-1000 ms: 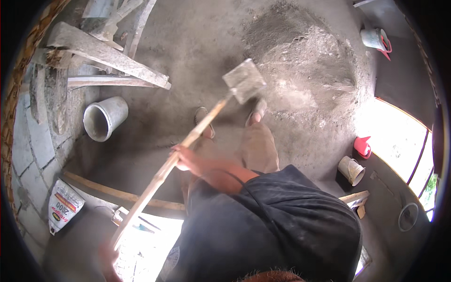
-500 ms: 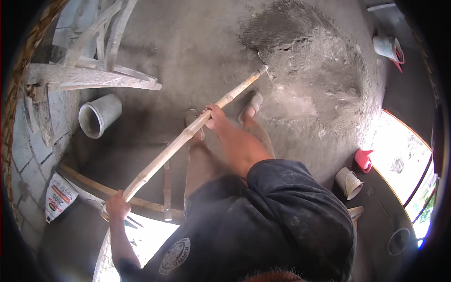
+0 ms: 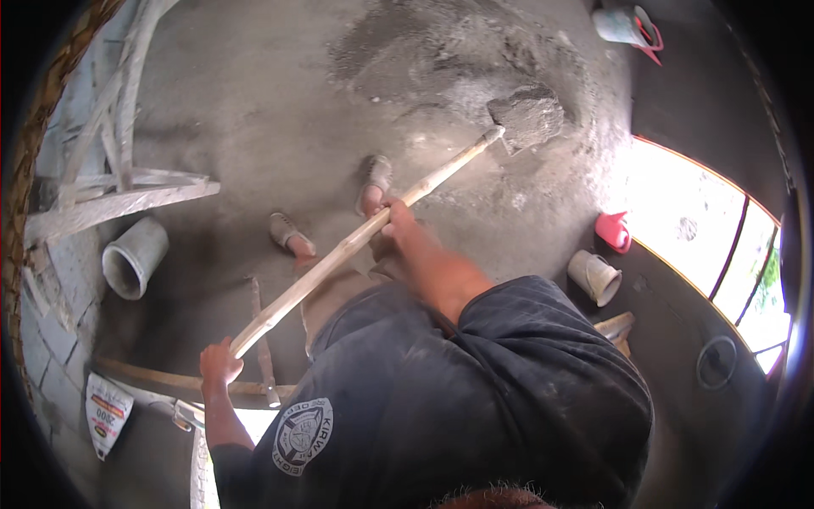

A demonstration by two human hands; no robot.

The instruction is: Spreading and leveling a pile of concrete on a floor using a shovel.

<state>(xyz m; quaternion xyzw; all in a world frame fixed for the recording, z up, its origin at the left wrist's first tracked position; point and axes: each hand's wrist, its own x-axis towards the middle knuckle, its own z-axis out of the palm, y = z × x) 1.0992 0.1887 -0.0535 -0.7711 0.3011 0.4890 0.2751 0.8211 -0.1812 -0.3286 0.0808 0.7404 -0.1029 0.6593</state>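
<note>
A shovel with a long, pale bamboo handle (image 3: 318,274) slants across in front of me from lower left to upper right. My left hand (image 3: 220,362) is closed round its near end, and my right hand (image 3: 396,218) grips it about midway. On the blade sits a load of damp grey mix (image 3: 530,117), which hides most of the metal. Under and behind it spreads a low heap of grey sandy material (image 3: 424,51) on the floor. My feet stand side by side just left of the handle's far half.
At left are a grey bucket (image 3: 136,259) on its side and a wooden trestle (image 3: 127,204). A printed sack (image 3: 108,416) lies lower left. On the right are a red watering can (image 3: 613,232), a whitish bucket (image 3: 593,277) and, farther up, another bucket (image 3: 623,25).
The shovel blade, earlier at the heap's edge, has moved right and now carries a load. My body and view have turned, while both hands keep their hold on the handle.
</note>
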